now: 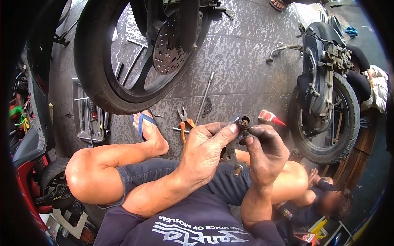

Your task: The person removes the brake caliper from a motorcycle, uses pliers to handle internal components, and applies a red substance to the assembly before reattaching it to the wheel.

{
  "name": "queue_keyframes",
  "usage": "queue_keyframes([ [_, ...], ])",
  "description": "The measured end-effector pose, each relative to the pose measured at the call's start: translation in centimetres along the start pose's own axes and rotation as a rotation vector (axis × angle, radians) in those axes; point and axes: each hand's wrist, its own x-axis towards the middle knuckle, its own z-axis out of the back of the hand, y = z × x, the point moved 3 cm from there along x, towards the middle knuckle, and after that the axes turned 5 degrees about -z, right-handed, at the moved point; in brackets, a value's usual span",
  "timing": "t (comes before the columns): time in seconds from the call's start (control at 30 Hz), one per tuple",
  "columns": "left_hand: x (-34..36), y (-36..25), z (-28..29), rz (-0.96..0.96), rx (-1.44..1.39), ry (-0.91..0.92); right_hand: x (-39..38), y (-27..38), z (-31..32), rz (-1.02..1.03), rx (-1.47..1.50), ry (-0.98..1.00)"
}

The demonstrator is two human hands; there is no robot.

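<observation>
In front of my lap I hold a dark, greasy metal part [245, 122] with a round, open-ended bore turned upward. Its lower arm runs down between my hands and ends in a brassy bolt or pin [237, 170]. My left hand [203, 147] grips the bore end from the left, thumb on its near side. From the right, my right hand [264, 153] pinches just below the bore with thumb and fingers. Whether those fingertips hold something small as well is hidden. Beyond my left hand, orange-handled pliers [183, 117] lie on the floor.
A motorcycle wheel [94, 92] with a drilled brake disc [170, 49] stands ahead. A long socket wrench [205, 96] and a white bottle with red cap [271, 117] lie on the tiles. Left is a tool tray [86, 127]; right, a scooter's tyre [342, 139]. Another person [316, 203] sits lower right.
</observation>
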Motion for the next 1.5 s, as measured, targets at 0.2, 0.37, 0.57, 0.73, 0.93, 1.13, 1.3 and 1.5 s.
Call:
queue_keyframes([
  [0.2, -0.1, 0.2, 0.5, 0.034, 0.004, 0.018, -0.2, 0.0, 0.3, -0.085, 0.1, -0.001],
  [0.37, -0.3, -0.1, 0.0, 0.074, -0.051, 0.004, 0.0, 0.3, 0.3, -0.014, 0.059, 0.021],
  [0.57, -0.4, -0.5, -0.1, 0.115, -0.073, 0.074, 0.1, 0.3, 0.4, 0.185, -0.141, 0.021],
  [0.73, -0.4, -0.2, 0.4, 0.14, -0.037, 0.084, -0.2, 0.2, 0.7, 0.154, -0.131, -0.041],
  [0.93, -0.3, 0.1, 0.2, 0.108, -0.013, 0.111, -0.3, 0.7, 0.8, 0.213, -0.241, -0.1],
  [1.13, -0.1, 0.3, 0.6, 0.112, 0.049, 0.133, -0.6, 1.5, 0.9, 0.263, -0.45, -0.131],
  [1.3, 0.3, 0.5, 0.7, 0.097, 0.061, 0.126, -0.4, 1.7, 1.2, 0.219, -0.385, -0.071],
  [1.5, 0.8, 0.7, 0.9, 0.148, 0.042, 0.165, 0.0, 2.2, 1.1, 0.27, -0.488, -0.035],
])
